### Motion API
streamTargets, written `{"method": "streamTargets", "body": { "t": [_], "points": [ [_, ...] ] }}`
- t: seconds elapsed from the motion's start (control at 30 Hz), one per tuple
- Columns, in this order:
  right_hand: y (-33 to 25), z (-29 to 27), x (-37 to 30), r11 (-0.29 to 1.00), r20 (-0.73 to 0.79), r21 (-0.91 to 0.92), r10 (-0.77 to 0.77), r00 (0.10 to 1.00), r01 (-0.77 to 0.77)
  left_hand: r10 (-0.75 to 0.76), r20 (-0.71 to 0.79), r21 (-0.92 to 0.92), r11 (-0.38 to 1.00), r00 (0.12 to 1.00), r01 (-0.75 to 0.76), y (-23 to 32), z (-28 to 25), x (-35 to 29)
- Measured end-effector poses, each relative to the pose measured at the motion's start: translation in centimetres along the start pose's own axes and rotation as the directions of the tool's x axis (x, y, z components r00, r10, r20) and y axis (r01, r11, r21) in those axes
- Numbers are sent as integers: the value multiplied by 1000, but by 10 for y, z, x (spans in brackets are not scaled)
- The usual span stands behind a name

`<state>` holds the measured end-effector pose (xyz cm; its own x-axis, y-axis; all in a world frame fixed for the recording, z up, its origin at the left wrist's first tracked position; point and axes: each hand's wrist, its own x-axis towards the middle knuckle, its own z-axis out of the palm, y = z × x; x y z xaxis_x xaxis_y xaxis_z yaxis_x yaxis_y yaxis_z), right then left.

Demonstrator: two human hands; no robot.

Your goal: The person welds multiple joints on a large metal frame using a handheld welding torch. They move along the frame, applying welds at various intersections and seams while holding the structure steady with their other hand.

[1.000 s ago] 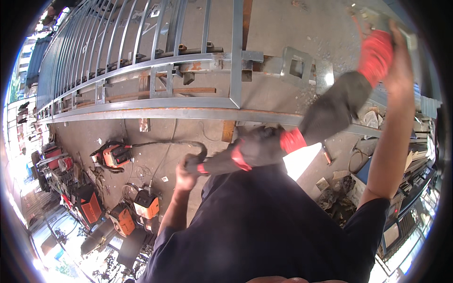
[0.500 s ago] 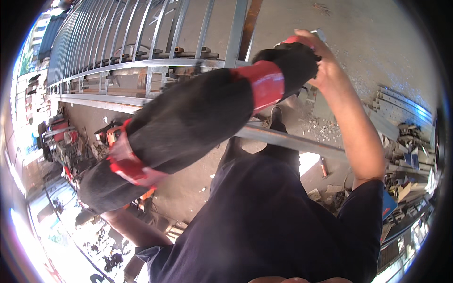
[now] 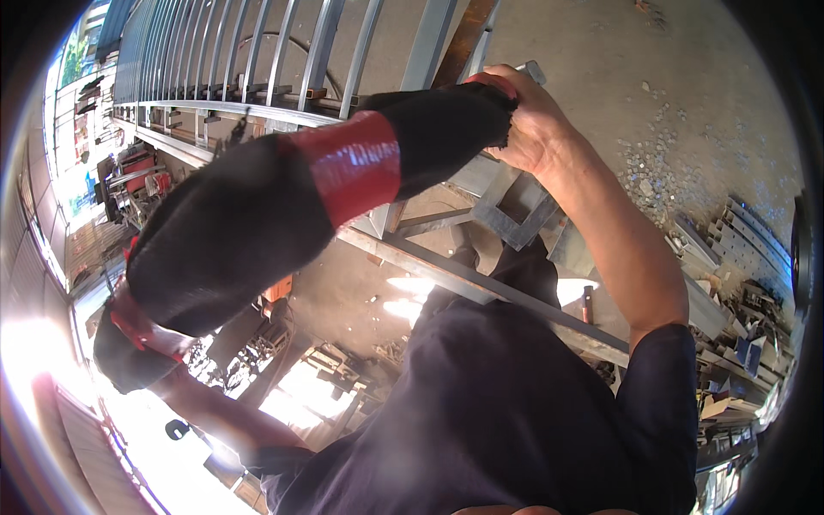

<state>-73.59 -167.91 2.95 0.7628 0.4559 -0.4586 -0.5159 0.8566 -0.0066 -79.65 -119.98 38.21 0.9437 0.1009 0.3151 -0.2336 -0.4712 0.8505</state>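
Note:
A long, thick bundle of black cloth is raised slantwise before me, close to the camera. Bands of shiny red tape go round it near the middle and toward both ends. My right hand is closed round its upper right end, thumb side underneath and fingers over the top. Just past those fingers a small grey piece sticks out. My left hand meets the lower left end, where the black cloth hides its fingers. What lies inside the cloth does not show.
A metal frame with upright bars stands ahead on the left. A steel beam crosses in front of my legs. Metal offcuts and scrap lie on the right. An orange-handled tool is on the floor, with gravelly bits farther off.
The bundle has swung left with both hands, its right end coming down a little. My view has shifted too, and more of the square metal frame by my feet shows.

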Motion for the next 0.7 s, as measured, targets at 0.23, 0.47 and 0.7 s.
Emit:
{"method": "streamTargets", "body": {
  "t": [0.23,0.47,0.7],
  "points": [
    [-8,-7,10,995,-58,83,68,996,-63,25,-18,39,999,1000,-24,16,24,19],
    [-11,-10,3,988,102,134,58,993,-72,42,-47,58,998,998,-40,18,29,22],
    [-9,-9,5,986,77,158,42,996,-54,27,-76,76,997,997,-21,5,38,13]
  ]
}}
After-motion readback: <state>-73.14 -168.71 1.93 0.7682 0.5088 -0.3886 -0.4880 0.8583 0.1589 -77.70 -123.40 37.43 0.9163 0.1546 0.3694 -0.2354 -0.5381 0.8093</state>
